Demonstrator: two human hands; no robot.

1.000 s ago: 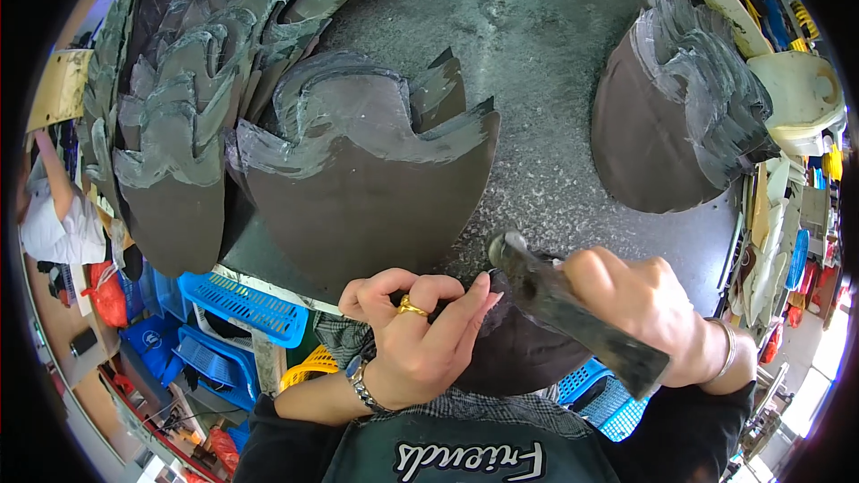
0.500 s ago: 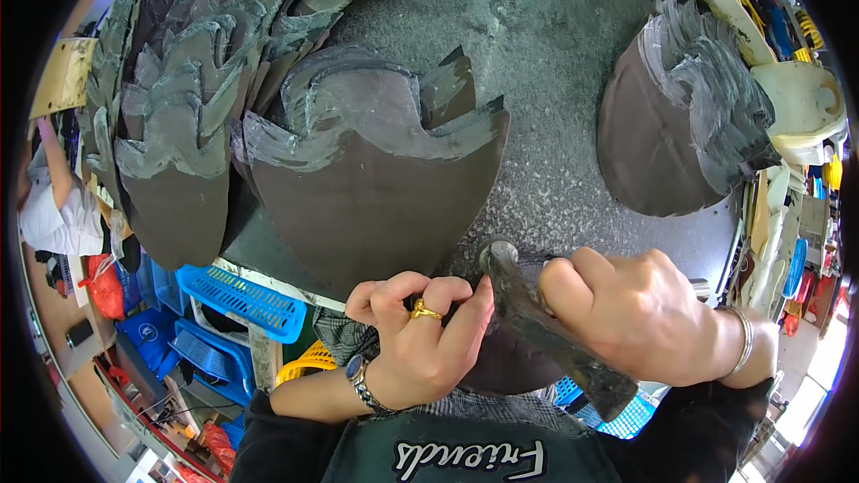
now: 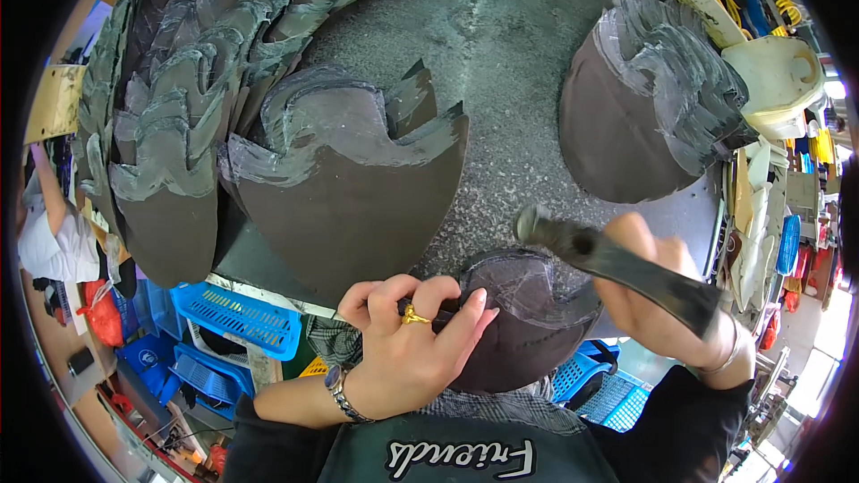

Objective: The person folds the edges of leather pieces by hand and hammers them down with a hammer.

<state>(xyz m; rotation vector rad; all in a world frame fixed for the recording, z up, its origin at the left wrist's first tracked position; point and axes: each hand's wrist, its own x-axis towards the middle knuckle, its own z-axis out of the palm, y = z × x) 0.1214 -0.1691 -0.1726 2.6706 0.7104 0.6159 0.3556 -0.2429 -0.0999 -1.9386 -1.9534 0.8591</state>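
Note:
A small curved dark brown piece of sheet material (image 3: pixel 501 353), perhaps leather, lies at the near edge of the worktop. My left hand (image 3: pixel 398 340) has its curled fingers and thumb on the piece's left edge, and part of that edge is hidden under them. In my right hand (image 3: pixel 658 282) is a hammer (image 3: pixel 626 268), raised just above the piece's right side. The hammer's round metal face points up and left, its flared end toward my right wrist. Beyond my left hand lies a larger stack of brown pieces (image 3: pixel 349 215) with greyish, smeared upper edges.
Overlapping rows of similar pieces (image 3: pixel 174 161) cover the worktop's left. Another fanned stack (image 3: pixel 626 116) lies at the right, near a cream plastic container (image 3: pixel 774 80). Blue baskets (image 3: pixel 237 317) stand below the left edge. A person in white (image 3: pixel 63 241) is at far left.
My right hand has lifted the hammer up and to the right, off the small piece, which now shows more. My left hand keeps its hold. The whole view has shifted slightly.

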